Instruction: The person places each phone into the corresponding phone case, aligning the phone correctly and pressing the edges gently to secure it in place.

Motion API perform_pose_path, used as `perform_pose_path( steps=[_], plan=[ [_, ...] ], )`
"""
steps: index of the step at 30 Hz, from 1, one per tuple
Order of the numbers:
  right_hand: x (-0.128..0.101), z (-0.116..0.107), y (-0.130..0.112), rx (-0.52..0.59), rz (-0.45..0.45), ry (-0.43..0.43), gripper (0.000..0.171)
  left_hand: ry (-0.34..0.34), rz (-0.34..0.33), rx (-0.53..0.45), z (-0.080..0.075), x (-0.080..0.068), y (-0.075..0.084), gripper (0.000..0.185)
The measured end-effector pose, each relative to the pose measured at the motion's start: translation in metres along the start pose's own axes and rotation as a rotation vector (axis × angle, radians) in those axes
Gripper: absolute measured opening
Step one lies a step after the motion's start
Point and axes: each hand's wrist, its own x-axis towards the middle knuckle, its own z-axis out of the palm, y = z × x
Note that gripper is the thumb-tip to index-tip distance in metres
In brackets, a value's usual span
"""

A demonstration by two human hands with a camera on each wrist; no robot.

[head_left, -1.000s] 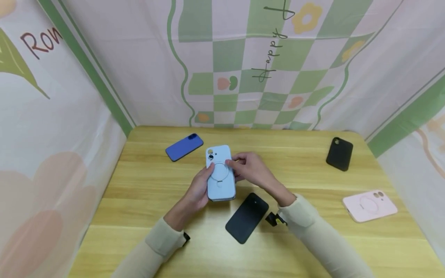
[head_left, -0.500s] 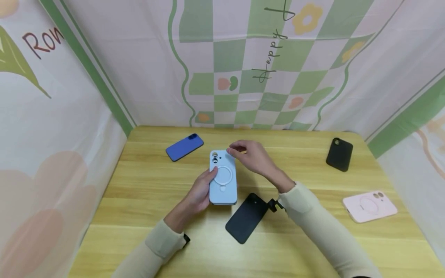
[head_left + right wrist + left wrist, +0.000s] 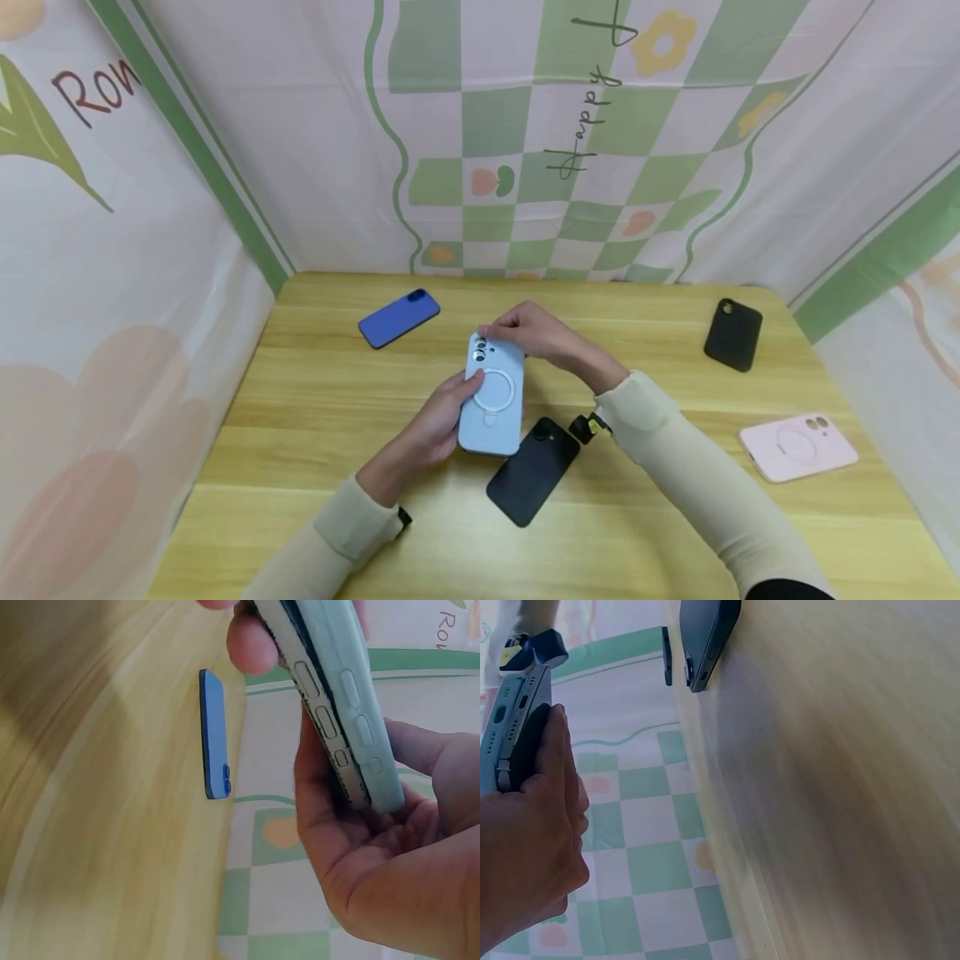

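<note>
A light blue phone case point(image 3: 491, 417) with a ring on its back is held upright above the table. Against its inner side lies a phone point(image 3: 315, 705) with a pale metal edge, a thin gap showing between the two along the side. My left hand point(image 3: 435, 421) grips the pair from the left, thumb over the case's back. At the camera end, my right hand point(image 3: 536, 333) pinches case and phone between thumb and fingers. In the left wrist view the bottom edges of the case point(image 3: 496, 724) and the phone are visible side by side, also apart.
On the wooden table point(image 3: 315, 400), a black phone point(image 3: 532, 472) lies just below the held pair. A blue phone point(image 3: 399, 318) lies at the back left. To the right are a black phone case point(image 3: 733, 335) and a pink phone case point(image 3: 798, 447).
The case and phone have shifted right and slightly toward me, tilting a little. My right hand has moved from the case's right side up to its camera end.
</note>
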Motion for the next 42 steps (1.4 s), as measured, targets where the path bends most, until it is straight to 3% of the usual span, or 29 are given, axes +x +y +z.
perform_pose_path(
  steps=[20,32,42],
  plan=[
    [-0.001,-0.002,0.006,0.147,-0.013,-0.033,0.022,-0.008,0.007,-0.028,0.001,-0.003,0.001,0.052],
    [-0.004,0.000,0.009,0.162,-0.004,-0.012,0.019,-0.018,0.003,-0.008,0.001,-0.005,0.000,0.052],
    [-0.009,-0.005,0.016,0.200,0.050,-0.019,0.023,0.083,0.014,0.037,-0.001,-0.004,0.001,0.052]
  ],
)
